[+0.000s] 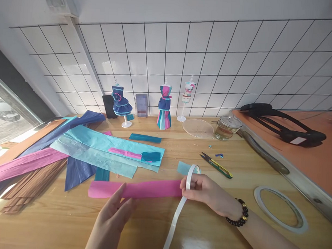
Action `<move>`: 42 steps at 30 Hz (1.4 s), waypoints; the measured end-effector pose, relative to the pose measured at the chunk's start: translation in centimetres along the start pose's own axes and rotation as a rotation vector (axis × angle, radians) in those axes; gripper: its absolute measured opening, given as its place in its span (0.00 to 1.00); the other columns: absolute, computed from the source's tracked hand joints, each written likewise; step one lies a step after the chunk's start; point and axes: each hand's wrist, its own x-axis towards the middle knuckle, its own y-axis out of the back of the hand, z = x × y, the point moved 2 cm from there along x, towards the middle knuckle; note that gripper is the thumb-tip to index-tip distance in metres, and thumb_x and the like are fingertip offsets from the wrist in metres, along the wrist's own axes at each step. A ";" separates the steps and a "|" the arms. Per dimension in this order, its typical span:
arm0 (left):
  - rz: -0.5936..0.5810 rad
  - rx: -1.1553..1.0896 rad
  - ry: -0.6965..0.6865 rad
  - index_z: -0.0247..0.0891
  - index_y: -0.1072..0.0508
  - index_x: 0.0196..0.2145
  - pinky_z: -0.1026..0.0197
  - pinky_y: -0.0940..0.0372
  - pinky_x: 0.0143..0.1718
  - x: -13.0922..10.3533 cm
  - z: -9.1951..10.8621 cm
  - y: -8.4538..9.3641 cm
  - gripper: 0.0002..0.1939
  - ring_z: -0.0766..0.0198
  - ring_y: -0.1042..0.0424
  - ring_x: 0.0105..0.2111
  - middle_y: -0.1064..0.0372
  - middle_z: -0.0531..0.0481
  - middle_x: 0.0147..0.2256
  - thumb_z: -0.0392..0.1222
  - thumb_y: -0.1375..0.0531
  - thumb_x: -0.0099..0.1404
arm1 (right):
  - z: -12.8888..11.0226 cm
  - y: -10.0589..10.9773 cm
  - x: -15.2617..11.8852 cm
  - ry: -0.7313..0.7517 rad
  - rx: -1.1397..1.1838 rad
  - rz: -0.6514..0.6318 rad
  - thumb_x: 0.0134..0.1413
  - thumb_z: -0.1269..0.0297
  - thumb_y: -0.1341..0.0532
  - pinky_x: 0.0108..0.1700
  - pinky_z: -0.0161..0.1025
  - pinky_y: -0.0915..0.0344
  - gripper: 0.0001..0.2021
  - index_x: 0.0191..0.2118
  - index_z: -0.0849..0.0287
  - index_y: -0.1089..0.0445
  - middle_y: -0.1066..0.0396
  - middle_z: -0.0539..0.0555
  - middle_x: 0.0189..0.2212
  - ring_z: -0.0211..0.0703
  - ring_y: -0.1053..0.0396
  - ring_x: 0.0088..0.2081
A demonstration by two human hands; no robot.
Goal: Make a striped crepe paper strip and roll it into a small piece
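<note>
A long strip of pink crepe paper (pixel 153 189) lies across the front of the table. My left hand (pixel 111 213) touches it left of the middle, the index finger across it and the slightly blurred thumb apart near its lower edge. At the strip's right end my right hand (pixel 204 191) is closed in a pinch on a narrow white tape (pixel 175 221). The tape loops up over the fingers and trails toward the front edge. Whether these fingers also grip the pink paper is hard to see. A small light-blue paper piece (pixel 183 168) lies just behind my right hand.
Turquoise crepe paper (pixel 100 140) and other coloured sheets cover the left. Thread snips (pixel 216 165) and a tape roll (pixel 281 208) lie on the right. Three dressed mini mannequins (pixel 165 104), a lidded glass (pixel 228 127) and a round clear disc (pixel 197 128) stand or lie at the back.
</note>
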 end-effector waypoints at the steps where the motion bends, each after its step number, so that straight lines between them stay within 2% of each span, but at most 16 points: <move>1: 0.001 0.015 -0.007 0.39 0.35 0.52 0.50 0.33 0.47 -0.1 0.1 0.5 0.38 0.50 0.28 0.42 0.31 0.44 0.47 0.41 0.30 0.42 | 0.2 -0.1 0.0 -0.010 -0.092 -0.007 0.46 0.62 0.36 0.31 0.34 0.42 0.08 0.30 0.59 0.32 0.37 0.47 0.24 0.35 0.40 0.28; 4: -0.028 0.051 -0.017 0.45 0.39 0.55 0.53 0.30 0.40 -0.4 0.6 1.3 0.44 0.49 0.28 0.42 0.31 0.44 0.46 0.47 0.30 0.40 | 0.6 -0.2 0.1 0.002 -0.263 -0.034 0.49 0.61 0.39 0.29 0.32 0.44 0.07 0.32 0.59 0.33 0.38 0.47 0.24 0.34 0.42 0.26; 7: -0.076 0.154 0.002 0.45 0.44 0.57 0.56 0.29 0.31 -0.4 0.7 1.7 0.47 0.51 0.25 0.33 0.27 0.45 0.35 0.48 0.30 0.41 | 0.7 -0.3 0.1 0.017 -0.319 -0.053 0.50 0.60 0.40 0.31 0.33 0.42 0.07 0.33 0.59 0.33 0.36 0.48 0.26 0.35 0.41 0.28; 9: -0.131 0.264 0.008 0.42 0.42 0.56 0.61 0.33 0.21 -0.4 0.5 1.8 0.44 0.56 0.26 0.24 0.27 0.47 0.27 0.49 0.31 0.43 | 0.7 -0.3 0.1 0.030 -0.344 -0.046 0.50 0.59 0.40 0.32 0.34 0.41 0.08 0.33 0.58 0.33 0.36 0.49 0.28 0.36 0.40 0.29; 11: -0.210 0.350 -0.027 0.39 0.34 0.50 0.65 0.38 0.17 -0.4 -0.1 1.6 0.35 0.61 0.30 0.19 0.29 0.49 0.23 0.52 0.33 0.45 | 0.7 -0.3 0.1 0.051 -0.356 -0.028 0.49 0.58 0.39 0.33 0.34 0.40 0.09 0.33 0.58 0.33 0.35 0.49 0.28 0.37 0.39 0.30; 14: -0.318 0.439 -0.132 0.40 0.27 0.42 0.64 0.35 0.23 -1.0 -1.3 0.4 0.24 0.62 0.30 0.24 0.28 0.49 0.24 0.53 0.36 0.49 | 0.7 -0.4 -0.1 0.086 -0.342 -0.015 0.50 0.58 0.39 0.34 0.34 0.40 0.09 0.33 0.58 0.32 0.35 0.49 0.28 0.38 0.39 0.30; 16: -0.348 0.496 -0.161 0.41 0.25 0.40 0.64 0.34 0.31 -1.6 -2.0 -0.7 0.20 0.61 0.29 0.29 0.26 0.47 0.30 0.50 0.35 0.49 | 0.6 -0.5 -0.2 0.112 -0.336 -0.014 0.50 0.58 0.39 0.34 0.35 0.40 0.09 0.33 0.58 0.32 0.35 0.50 0.28 0.38 0.39 0.30; 19: -0.407 0.539 -0.228 0.43 0.24 0.39 0.65 0.36 0.30 -2.3 -2.2 -2.4 0.16 0.62 0.30 0.27 0.27 0.49 0.29 0.48 0.38 0.52 | 0.3 -0.4 -0.4 0.160 -0.319 -0.001 0.50 0.59 0.39 0.34 0.36 0.40 0.08 0.33 0.59 0.31 0.34 0.51 0.29 0.38 0.39 0.31; 21: -0.371 0.581 -0.352 0.44 0.23 0.37 0.66 0.38 0.28 -2.1 -1.4 -3.1 0.12 0.63 0.32 0.26 0.28 0.50 0.26 0.46 0.38 0.53 | 0.0 -0.1 -0.6 0.195 -0.262 0.014 0.50 0.60 0.39 0.34 0.36 0.39 0.08 0.33 0.59 0.31 0.33 0.52 0.28 0.39 0.38 0.31; 24: -0.273 0.663 -0.493 0.45 0.23 0.35 0.65 0.41 0.25 -0.5 0.3 -3.1 0.10 0.62 0.36 0.24 0.29 0.50 0.25 0.44 0.38 0.53 | -0.4 0.3 -0.7 0.227 -0.143 0.041 0.50 0.60 0.40 0.32 0.37 0.39 0.08 0.32 0.59 0.32 0.34 0.52 0.26 0.40 0.36 0.30; 26: -0.296 0.758 -0.551 0.45 0.23 0.34 0.64 0.41 0.26 1.3 1.5 -3.0 0.10 0.60 0.35 0.25 0.29 0.49 0.26 0.43 0.37 0.52 | -0.5 0.6 -0.7 0.238 -0.095 0.075 0.50 0.60 0.40 0.31 0.37 0.39 0.07 0.31 0.59 0.33 0.34 0.51 0.24 0.40 0.35 0.29; 29: -0.246 0.896 -0.739 0.46 0.23 0.37 0.60 0.40 0.35 4.2 3.4 -3.2 0.12 0.55 0.34 0.31 0.28 0.48 0.29 0.42 0.38 0.53 | -0.5 0.7 -0.6 0.249 -0.066 0.118 0.49 0.60 0.39 0.30 0.36 0.40 0.07 0.30 0.58 0.32 0.35 0.49 0.23 0.39 0.36 0.27; 31: -0.216 1.053 -0.884 0.45 0.24 0.38 0.56 0.42 0.42 5.9 4.4 -4.0 0.12 0.50 0.34 0.40 0.27 0.46 0.35 0.40 0.41 0.55 | -0.4 0.8 -0.5 0.250 -0.057 0.124 0.49 0.60 0.39 0.30 0.36 0.40 0.07 0.30 0.58 0.32 0.35 0.49 0.23 0.39 0.36 0.27; 34: -0.306 1.386 -1.035 0.41 0.27 0.42 0.53 0.43 0.45 7.6 4.9 -5.7 0.15 0.48 0.36 0.45 0.29 0.43 0.41 0.34 0.47 0.58 | -0.3 0.8 -0.3 0.251 -0.055 0.126 0.49 0.60 0.39 0.30 0.36 0.40 0.08 0.30 0.59 0.32 0.34 0.49 0.23 0.38 0.36 0.27; 38: -0.419 1.460 -1.046 0.38 0.26 0.35 0.53 0.44 0.45 9.2 4.4 -7.1 0.15 0.49 0.36 0.45 0.28 0.41 0.37 0.28 0.48 0.55 | -0.3 0.8 -0.3 0.239 -0.054 0.119 0.50 0.59 0.39 0.31 0.36 0.40 0.08 0.30 0.59 0.32 0.34 0.49 0.23 0.38 0.36 0.27; 42: -0.431 1.484 -1.027 0.37 0.26 0.28 0.51 0.43 0.44 10.0 4.1 -7.5 0.14 0.48 0.34 0.42 0.28 0.39 0.31 0.27 0.49 0.55 | -0.3 0.8 -0.4 0.232 -0.050 0.109 0.50 0.59 0.39 0.31 0.35 0.40 0.08 0.30 0.59 0.32 0.35 0.49 0.23 0.37 0.36 0.27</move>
